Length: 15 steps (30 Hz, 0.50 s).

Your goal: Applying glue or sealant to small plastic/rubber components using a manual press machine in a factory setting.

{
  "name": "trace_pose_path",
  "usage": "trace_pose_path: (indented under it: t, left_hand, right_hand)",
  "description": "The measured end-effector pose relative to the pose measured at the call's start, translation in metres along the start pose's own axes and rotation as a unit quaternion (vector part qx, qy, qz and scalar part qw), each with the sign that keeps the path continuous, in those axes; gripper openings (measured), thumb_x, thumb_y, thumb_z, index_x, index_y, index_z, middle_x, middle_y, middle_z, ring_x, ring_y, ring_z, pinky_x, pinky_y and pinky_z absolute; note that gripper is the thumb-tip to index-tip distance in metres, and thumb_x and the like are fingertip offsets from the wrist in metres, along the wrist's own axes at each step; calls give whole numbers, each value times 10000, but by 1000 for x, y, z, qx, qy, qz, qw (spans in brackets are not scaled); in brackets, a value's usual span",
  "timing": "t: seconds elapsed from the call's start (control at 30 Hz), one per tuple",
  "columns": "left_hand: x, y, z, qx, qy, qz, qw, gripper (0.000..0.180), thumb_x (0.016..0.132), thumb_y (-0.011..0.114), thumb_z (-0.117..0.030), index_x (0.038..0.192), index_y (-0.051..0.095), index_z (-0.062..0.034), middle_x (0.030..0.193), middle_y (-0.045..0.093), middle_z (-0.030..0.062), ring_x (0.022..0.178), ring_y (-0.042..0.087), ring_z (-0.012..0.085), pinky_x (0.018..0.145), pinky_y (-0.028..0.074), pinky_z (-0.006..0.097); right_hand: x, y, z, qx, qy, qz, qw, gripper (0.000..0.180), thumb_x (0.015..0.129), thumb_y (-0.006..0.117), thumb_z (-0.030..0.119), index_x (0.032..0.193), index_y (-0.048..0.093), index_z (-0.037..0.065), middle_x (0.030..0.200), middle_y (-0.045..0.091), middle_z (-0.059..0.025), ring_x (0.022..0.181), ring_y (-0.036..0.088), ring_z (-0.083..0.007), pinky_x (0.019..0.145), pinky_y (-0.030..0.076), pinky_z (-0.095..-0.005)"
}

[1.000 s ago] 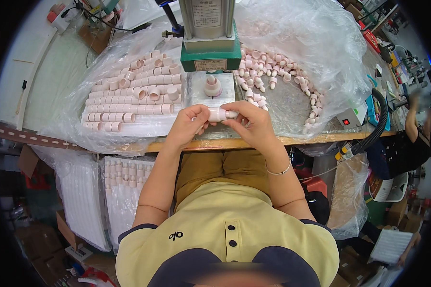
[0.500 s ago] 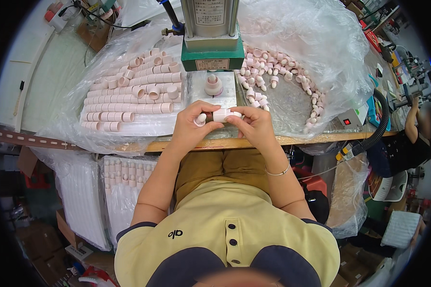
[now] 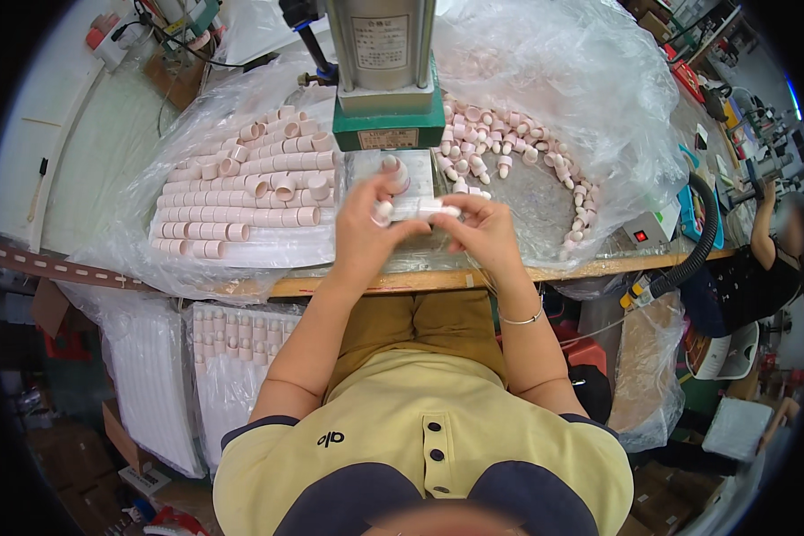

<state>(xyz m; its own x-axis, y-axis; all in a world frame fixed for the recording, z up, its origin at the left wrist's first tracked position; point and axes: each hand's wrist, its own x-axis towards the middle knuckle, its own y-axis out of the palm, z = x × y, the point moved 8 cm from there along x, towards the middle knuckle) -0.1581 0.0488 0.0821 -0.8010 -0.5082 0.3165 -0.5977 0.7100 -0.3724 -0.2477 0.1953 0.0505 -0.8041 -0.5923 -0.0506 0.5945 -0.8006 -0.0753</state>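
Note:
My left hand (image 3: 363,230), a little blurred, is over the front of the press plate (image 3: 359,168). A dropper cap's white rubber bulb (image 3: 383,211) is tucked in its curled fingers, and its forefinger reaches to the pale pink piece (image 3: 398,176) standing on the plate; whether it grips that piece is unclear. My right hand (image 3: 485,234) pinches a pale pink dropper cap (image 3: 429,208) lying sideways, its white bulb pointing right. Both hands are close together, below the green press head (image 3: 389,128).
Rows of pink collars (image 3: 250,216) lie on the left of the bench. A heap of bulb-fitted dropper caps (image 3: 500,143) curves along the right. Plastic sheeting (image 3: 563,54) surrounds them. A black hose (image 3: 707,232) bends down at right; another person's arm (image 3: 764,223) shows beyond.
My left hand has moved up and forward, its forefinger now at the piece on the press plate. My right hand keeps hold of its dropper cap, nearly in place. The view has shifted slightly.

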Motion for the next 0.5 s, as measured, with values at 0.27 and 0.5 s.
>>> trace_pose_path:
  t: [0.27, 0.5]
  left_hand:
    - [52, -17, 64, -161, -83, -57, 982, 204, 820, 679, -99, 1003, 633, -22, 1132, 602, 100, 943, 567, 159, 762, 471, 282]
    - [28, -83, 92, -732, -150, -154, 646, 286, 896, 523, -50, 1169, 436, -46, 1198, 540, 129, 1098, 536, 288, 992, 414, 537]
  right_hand:
    - [62, 40, 41, -291, -251, -68, 921, 290, 688, 728, 188, 947, 679, 68, 729, 653, -56, 556, 581, -139, 532, 453, -272]
    - [64, 59, 34, -383, -215, -29, 898, 394, 663, 743, 249, 997, 631, 74, 922, 647, -115, 775, 632, -300, 688, 494, -383]
